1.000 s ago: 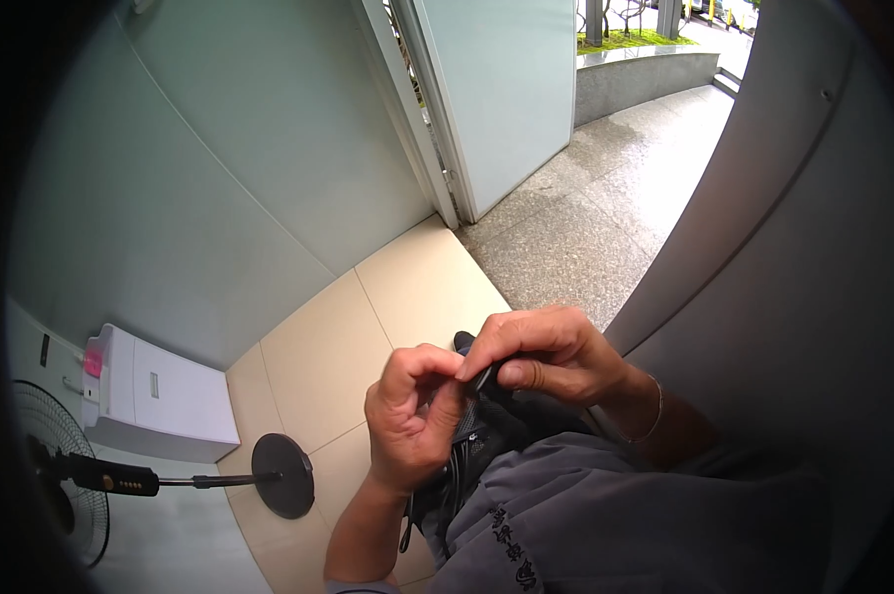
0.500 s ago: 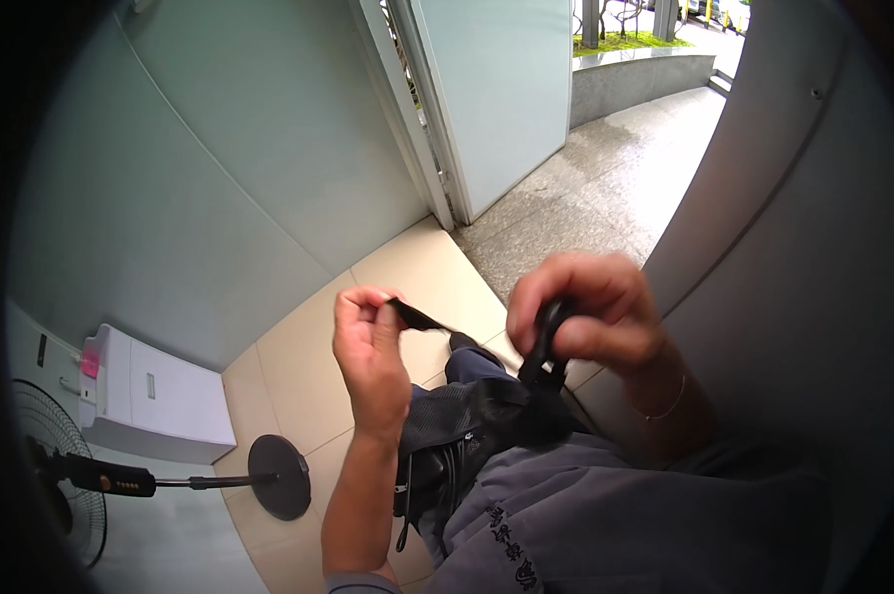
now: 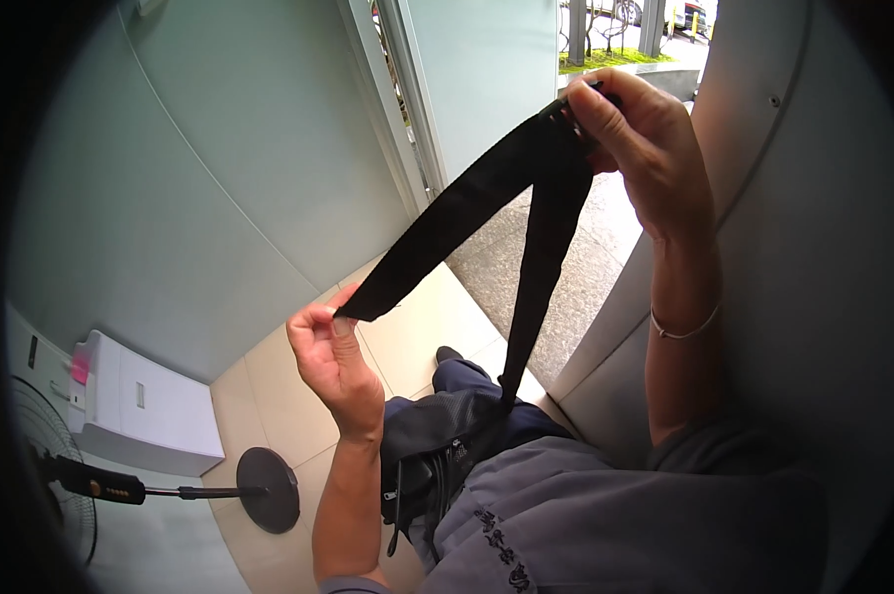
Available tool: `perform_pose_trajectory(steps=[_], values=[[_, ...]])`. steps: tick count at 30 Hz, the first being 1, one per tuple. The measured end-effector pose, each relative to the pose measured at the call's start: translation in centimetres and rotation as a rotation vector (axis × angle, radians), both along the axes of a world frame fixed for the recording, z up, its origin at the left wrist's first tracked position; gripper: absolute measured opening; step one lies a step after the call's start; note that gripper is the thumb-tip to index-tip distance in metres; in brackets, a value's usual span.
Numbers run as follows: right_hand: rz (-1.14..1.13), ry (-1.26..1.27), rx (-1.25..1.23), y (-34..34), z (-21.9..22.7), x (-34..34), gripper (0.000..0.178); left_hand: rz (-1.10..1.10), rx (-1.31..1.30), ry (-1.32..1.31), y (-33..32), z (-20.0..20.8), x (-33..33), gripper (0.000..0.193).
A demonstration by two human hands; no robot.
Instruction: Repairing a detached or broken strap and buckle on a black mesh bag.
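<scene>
A wide black webbing strap (image 3: 457,210) stretches between my hands. My left hand (image 3: 336,368) pinches its loose end between thumb and fingers, low on the left. Higher up at the right, my right hand (image 3: 637,129) grips a dark plastic buckle (image 3: 564,121) through which the strap seems to pass; the fingers partly cover it. From there the strap's other length drops to a black mesh bag (image 3: 437,436) at my waist. Cords and a zip pull hang at the bag's front.
A standing fan (image 3: 120,481) with a round base (image 3: 269,490) is at the lower left, beside a white wall-mounted box (image 3: 150,404). Pale green panels (image 3: 259,119) rise on the left. A grey wall (image 3: 803,247) curves close on my right. Beyond the doorway lies stone paving (image 3: 496,233).
My right hand has moved up and away, drawing the strap out long and taut. My left hand has shifted slightly left and down, still pinching the strap end.
</scene>
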State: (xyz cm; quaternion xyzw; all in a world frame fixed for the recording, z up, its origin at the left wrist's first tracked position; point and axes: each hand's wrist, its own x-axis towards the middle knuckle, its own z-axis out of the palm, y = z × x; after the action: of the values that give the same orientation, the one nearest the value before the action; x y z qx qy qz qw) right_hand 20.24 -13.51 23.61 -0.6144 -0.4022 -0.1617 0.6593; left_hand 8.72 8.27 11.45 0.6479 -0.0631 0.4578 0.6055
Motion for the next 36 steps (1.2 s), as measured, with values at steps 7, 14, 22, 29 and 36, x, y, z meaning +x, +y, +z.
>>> perform_pose_trajectory(steps=[7,14,22,29,36], values=[[0.045,0.032,-0.118,-1.8,1.0,1.4,0.022,-0.334,0.158,0.338,-2.3,-4.2,2.1,0.031],[-0.049,0.006,-0.209,-3.1,1.9,1.6,0.020,-0.915,0.107,0.807,-4.6,-8.4,0.8,0.029],[-0.119,-0.033,-0.528,-1.5,3.0,0.4,0.029,-0.507,0.338,0.636,-3.2,-7.3,1.6,0.035],[0.102,0.019,-0.529,-0.4,4.6,-0.6,0.029,-0.599,0.177,0.249,-4.3,6.1,4.4,0.022],[0.278,0.042,-0.512,0.8,4.1,0.0,0.031,-1.161,-0.079,0.336,-5.6,7.5,4.8,0.034]])
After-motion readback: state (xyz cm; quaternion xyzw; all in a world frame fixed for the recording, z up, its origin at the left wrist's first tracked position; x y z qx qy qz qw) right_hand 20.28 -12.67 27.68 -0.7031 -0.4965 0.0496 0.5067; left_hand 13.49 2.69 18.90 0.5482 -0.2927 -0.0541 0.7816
